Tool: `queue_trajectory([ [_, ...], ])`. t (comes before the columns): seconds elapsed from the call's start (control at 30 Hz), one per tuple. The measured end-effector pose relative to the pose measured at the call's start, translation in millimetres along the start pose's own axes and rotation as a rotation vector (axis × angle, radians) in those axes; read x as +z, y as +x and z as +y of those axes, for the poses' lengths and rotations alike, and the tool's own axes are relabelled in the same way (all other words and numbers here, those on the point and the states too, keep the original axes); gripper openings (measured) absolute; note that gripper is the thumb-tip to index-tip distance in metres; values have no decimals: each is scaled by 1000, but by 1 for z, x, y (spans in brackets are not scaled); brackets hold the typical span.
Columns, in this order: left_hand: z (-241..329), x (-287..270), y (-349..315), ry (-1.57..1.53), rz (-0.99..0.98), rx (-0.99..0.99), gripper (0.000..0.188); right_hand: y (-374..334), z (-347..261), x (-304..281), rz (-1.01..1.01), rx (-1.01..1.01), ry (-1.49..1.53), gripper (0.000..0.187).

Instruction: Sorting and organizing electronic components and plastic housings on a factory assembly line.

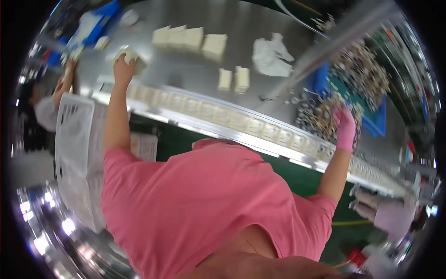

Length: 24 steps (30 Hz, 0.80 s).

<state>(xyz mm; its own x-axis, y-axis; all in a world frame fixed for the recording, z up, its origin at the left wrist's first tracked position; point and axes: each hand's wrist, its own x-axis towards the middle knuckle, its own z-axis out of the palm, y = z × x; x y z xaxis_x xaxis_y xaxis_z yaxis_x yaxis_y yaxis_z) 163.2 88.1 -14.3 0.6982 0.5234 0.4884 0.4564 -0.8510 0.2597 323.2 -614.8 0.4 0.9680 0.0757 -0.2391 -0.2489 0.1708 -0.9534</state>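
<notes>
At the far left of the metal table, my bare left hand (pixel 124 69) has its fingers curled over a cream block-like stack (pixel 129 54). My right hand (pixel 344 124), in a pink glove, reaches into a tangled heap of small metal and tan parts (pixel 320 114); its fingers look closed, but what they hold is hidden. Between my hands a long rail (pixel 195 108) runs slantwise, lined with a row of small cream pieces (pixel 231 117).
Cream stacks (pixel 186 38) stand at the back, with two smaller ones (pixel 225 79) nearer. A crumpled white cloth (pixel 272 56) lies beside a slanting metal bar (pixel 339 42). Blue bins (pixel 378 123) hold more parts at right. A white crate (pixel 74 135) stands left; another person's arm (pixel 67 79) is beyond.
</notes>
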Motion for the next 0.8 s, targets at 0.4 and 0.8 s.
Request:
queue_trajectory([
  [0.4,-99,20,-31,259,-405,68,33,-36,53,152,-281,-142,-639,37],
  [0.8,-101,49,-25,664,-647,108,51,-77,59,115,132,-446,-1508,24],
])
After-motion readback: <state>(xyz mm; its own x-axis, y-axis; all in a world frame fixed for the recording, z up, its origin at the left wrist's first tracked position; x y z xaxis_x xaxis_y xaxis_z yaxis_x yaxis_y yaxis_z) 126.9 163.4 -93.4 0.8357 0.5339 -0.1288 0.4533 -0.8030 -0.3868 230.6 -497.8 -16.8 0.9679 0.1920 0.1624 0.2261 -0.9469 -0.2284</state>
